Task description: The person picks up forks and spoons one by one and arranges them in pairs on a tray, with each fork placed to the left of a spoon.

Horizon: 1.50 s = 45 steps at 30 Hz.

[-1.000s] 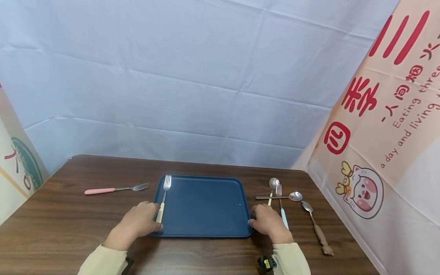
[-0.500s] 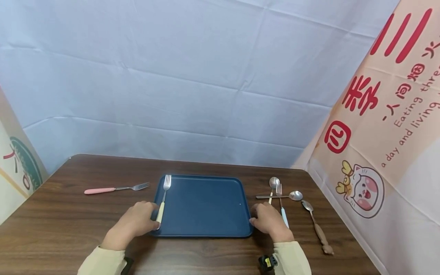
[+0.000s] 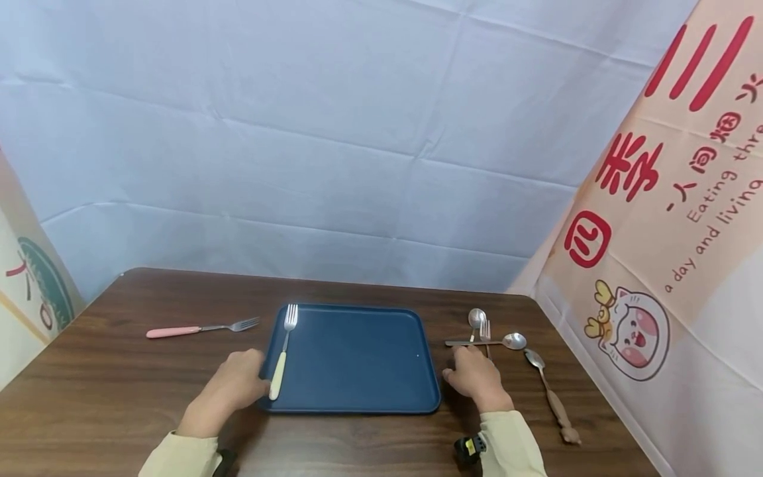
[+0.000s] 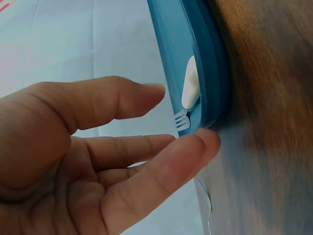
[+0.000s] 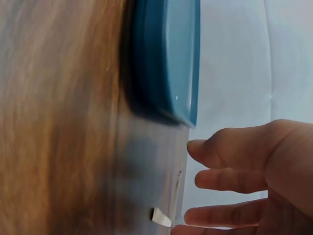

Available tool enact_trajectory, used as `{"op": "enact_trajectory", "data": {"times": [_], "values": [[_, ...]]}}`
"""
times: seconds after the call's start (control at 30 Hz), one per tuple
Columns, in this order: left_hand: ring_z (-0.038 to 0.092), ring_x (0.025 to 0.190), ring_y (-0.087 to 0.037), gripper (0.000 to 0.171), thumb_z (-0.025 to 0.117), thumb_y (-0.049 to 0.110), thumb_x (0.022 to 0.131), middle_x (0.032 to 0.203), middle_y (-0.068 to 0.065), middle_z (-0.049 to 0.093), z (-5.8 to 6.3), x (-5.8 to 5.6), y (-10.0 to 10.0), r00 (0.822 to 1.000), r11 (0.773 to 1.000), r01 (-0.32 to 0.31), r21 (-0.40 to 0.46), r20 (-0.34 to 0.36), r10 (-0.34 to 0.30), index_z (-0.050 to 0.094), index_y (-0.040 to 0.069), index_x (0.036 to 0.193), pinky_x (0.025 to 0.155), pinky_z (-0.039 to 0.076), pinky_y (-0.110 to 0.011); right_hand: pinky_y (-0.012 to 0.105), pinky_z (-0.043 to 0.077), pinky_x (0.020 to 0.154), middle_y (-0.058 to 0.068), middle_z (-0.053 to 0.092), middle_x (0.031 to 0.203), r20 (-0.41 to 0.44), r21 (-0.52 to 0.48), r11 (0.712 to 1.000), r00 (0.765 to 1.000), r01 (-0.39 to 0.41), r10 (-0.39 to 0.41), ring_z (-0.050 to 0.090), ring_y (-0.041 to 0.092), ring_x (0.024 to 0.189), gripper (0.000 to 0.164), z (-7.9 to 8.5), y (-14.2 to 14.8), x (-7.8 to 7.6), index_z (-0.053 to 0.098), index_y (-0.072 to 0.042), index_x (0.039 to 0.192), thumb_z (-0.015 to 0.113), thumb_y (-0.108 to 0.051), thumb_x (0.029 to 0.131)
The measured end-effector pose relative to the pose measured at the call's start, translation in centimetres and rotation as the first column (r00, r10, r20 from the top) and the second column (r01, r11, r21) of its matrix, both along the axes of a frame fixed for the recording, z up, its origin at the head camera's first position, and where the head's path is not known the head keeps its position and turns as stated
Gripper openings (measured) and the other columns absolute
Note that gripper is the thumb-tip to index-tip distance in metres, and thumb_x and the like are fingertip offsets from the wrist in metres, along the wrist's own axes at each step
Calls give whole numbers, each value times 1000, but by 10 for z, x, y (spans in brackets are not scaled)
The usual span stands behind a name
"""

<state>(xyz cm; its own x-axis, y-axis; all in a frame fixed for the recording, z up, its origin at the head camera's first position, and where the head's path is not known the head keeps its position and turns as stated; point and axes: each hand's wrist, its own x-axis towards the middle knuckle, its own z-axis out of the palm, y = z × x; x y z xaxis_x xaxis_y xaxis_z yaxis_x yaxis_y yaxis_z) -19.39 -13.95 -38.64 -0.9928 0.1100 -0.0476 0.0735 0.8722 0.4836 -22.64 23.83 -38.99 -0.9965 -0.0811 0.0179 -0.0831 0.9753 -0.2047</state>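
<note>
A dark blue tray (image 3: 357,361) lies on the wooden table, with a fork (image 3: 279,371) with a pale yellow handle along its left side, tines pointing away. My left hand (image 3: 234,381) is at the tray's left edge; in the left wrist view its fingers (image 4: 146,181) are spread and hold nothing, with a fingertip at the tray's rim. Right of the tray, a gap apart from it, hovers my right hand (image 3: 477,377), its fingers (image 5: 234,215) loosely extended. It hides the handles of a spoon (image 3: 476,318) and a fork (image 3: 485,329) behind it.
A fork with a pink handle (image 3: 175,332) lies left of the tray. At the right, a metal spoon (image 3: 509,341) crosses the spoon and fork there, and a spoon with a brown handle (image 3: 556,404) lies farther right. A pale cloth (image 3: 298,165) hangs behind the table.
My left thumb has drawn back left from the yellow-handled fork. My right hand has left the tray's right edge and shifted right, covering the blue fork handle.
</note>
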Motion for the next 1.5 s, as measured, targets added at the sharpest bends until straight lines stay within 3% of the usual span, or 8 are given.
{"op": "enact_trajectory", "data": {"times": [0.13,0.37,0.77,0.87,1.0,1.27,1.37,1.5], "values": [[44,53,-19,9,62,1,73,61,-7,44,-2,3,-1,999,999,-29,18,39,29,53,1,73,48,36,-30,51,46,68,22,57,104,12,-23,1000,1000,19,-19,57,39,87,34,-4,4,-4,61,4,109,67,-15,81],[52,48,-17,9,60,-1,76,60,-8,49,-5,2,2,993,997,-63,43,99,58,52,0,73,45,41,-29,52,46,71,25,58,106,39,-78,997,999,20,-17,57,41,89,40,-5,12,-14,57,9,115,66,-12,82],[52,48,-17,20,60,-8,73,60,-9,47,-5,1,5,993,995,-87,44,79,83,45,2,65,45,44,-27,53,45,79,32,52,117,134,-114,993,991,29,-14,53,45,101,52,-7,19,-29,45,13,126,64,-9,83],[51,49,-18,19,62,-10,70,60,-9,48,-5,-1,4,994,996,-84,17,71,82,47,1,67,45,43,-27,47,47,71,27,58,106,152,-140,989,988,44,-22,61,35,80,54,-8,19,-34,42,13,129,63,-7,84],[51,53,-20,19,64,-11,67,62,-9,48,-5,-2,3,994,997,-82,-12,68,82,49,0,71,46,44,-28,39,45,62,17,62,88,188,-172,984,982,54,-21,54,20,50,55,-9,18,-39,40,10,133,61,-8,86],[51,54,-20,20,64,-12,66,64,-10,48,-5,-2,4,993,996,-88,0,77,88,49,0,71,46,44,-27,33,45,47,27,56,115,195,-204,977,981,55,-15,55,22,45,48,-12,15,-46,44,9,130,59,-9,88],[51,53,-20,20,64,-13,66,64,-10,48,-5,-1,4,992,995,-95,6,83,94,49,0,71,46,44,-27,32,45,45,28,57,111,181,-202,978,983,57,-20,55,21,43,46,-13,15,-49,46,11,128,58,-12,90],[51,52,-20,20,63,-14,66,63,-10,48,-5,-1,5,992,995,-101,6,79,100,49,0,70,45,44,-26,36,49,53,23,62,75,155,-195,978,987,78,-48,53,20,38,38,-14,15,-51,51,14,118,54,-14,92]]}}
